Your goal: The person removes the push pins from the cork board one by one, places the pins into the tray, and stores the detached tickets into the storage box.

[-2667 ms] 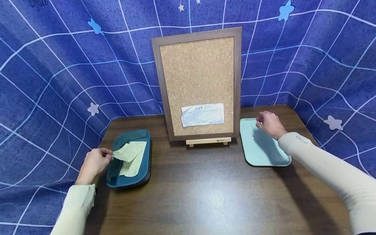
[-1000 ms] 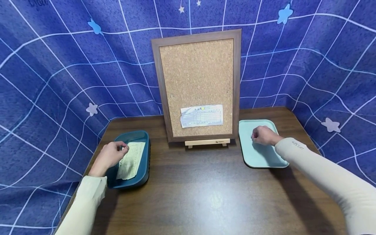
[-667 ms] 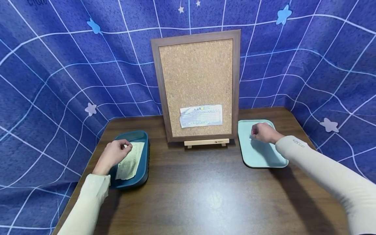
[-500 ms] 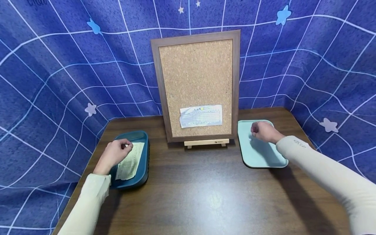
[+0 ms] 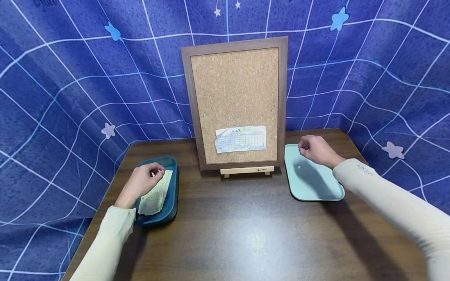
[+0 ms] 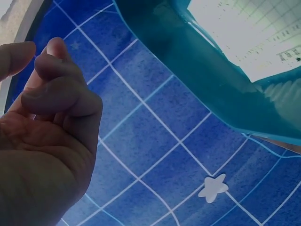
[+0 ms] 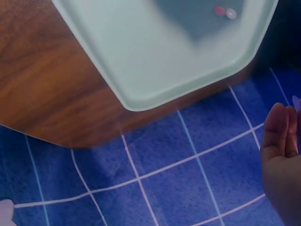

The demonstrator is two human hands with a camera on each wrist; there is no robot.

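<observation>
My left hand (image 5: 140,183) hovers over the dark teal basin (image 5: 173,203); its fingers are loosely curled and hold nothing in the left wrist view. Pale yellow printed slips (image 5: 152,201) lie in the basin beneath it. My right hand (image 5: 318,151) hangs over the light mint tray (image 5: 318,189), fingertips together. At the edge of the right wrist view they seem to pinch a small pale purple push pin (image 7: 296,102), mostly cut off. A pink pin (image 7: 219,11) and a whitish pin (image 7: 231,13) lie in the tray.
Between basin and tray, a wood-framed cork board (image 5: 237,89) stands on a small wooden easel (image 5: 247,170) at the table's (image 5: 225,218) back. A printed form (image 5: 240,140) with a yellow pin (image 5: 241,130) is on it. A blue star-patterned curtain (image 5: 147,89) surrounds the table.
My left hand held a slip 2.7 seconds ago; it has let it go and moved right over the basin. My right hand went down to the tray, then rose again.
</observation>
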